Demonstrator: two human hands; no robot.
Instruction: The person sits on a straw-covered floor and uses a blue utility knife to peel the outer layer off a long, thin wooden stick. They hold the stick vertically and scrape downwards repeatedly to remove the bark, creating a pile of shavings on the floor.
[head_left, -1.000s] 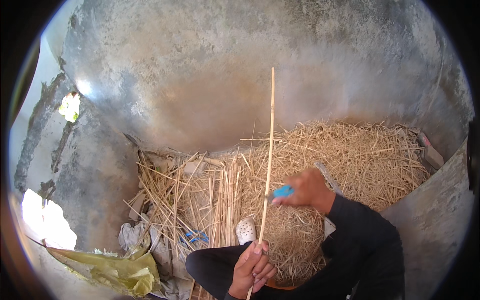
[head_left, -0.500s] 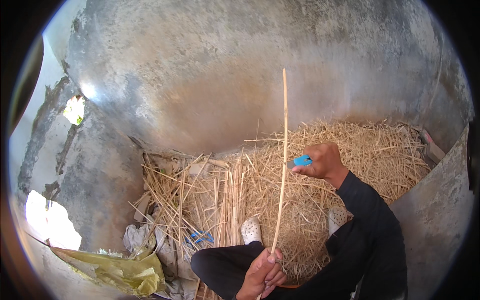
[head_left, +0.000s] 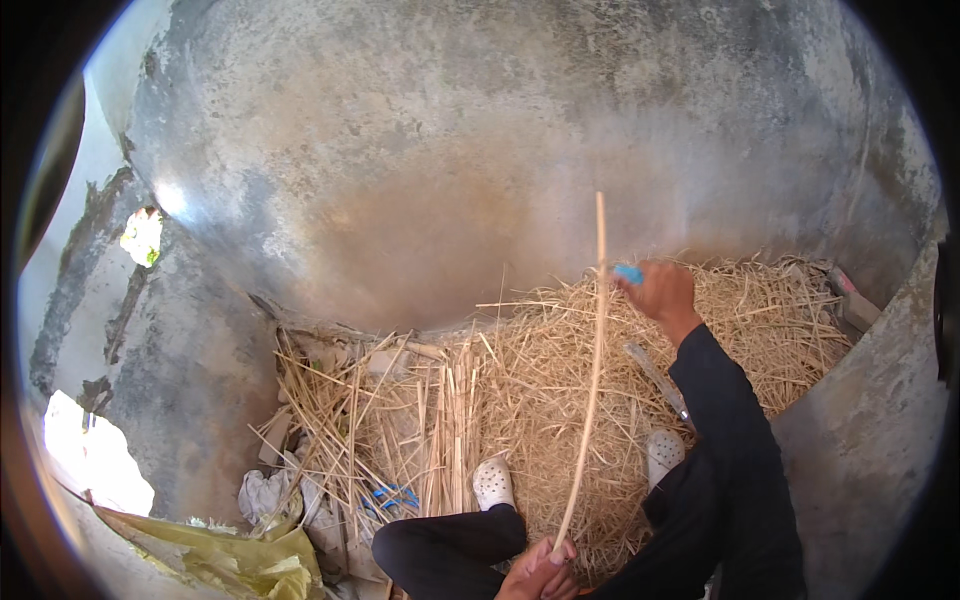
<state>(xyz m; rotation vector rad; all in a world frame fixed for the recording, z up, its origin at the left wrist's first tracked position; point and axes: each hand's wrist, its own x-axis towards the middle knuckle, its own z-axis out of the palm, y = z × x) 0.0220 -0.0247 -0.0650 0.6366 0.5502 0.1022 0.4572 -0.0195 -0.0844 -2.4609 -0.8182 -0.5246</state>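
Note:
A long thin stick (head_left: pixel 588 430), pale and slightly bowed, rises from the lower edge toward the grey wall. My left hand (head_left: pixel 540 576) is closed around its lower end. Near the stick's upper part, my right hand (head_left: pixel 662 295) grips a blue-handled knife (head_left: pixel 628 273). The knife's front reaches toward the stick; the blade is too blurred to tell whether it touches. Under my right forearm, a long flat metal tool (head_left: pixel 655 375) lies on the straw-like shavings (head_left: pixel 540 400).
A bundle of split sticks (head_left: pixel 450 430) lies left of my white clog (head_left: pixel 493 484). Beside it are blue-handled scissors (head_left: pixel 395 496) and loose sticks (head_left: pixel 345 430). A yellow-green plastic sheet (head_left: pixel 230 560) lies lower left. The concrete wall (head_left: pixel 400 150) encloses the far side.
The right hand with the knife has moved farther up along the stick. The left hand and stick have shifted down and right. The metal tool under the right forearm now shows.

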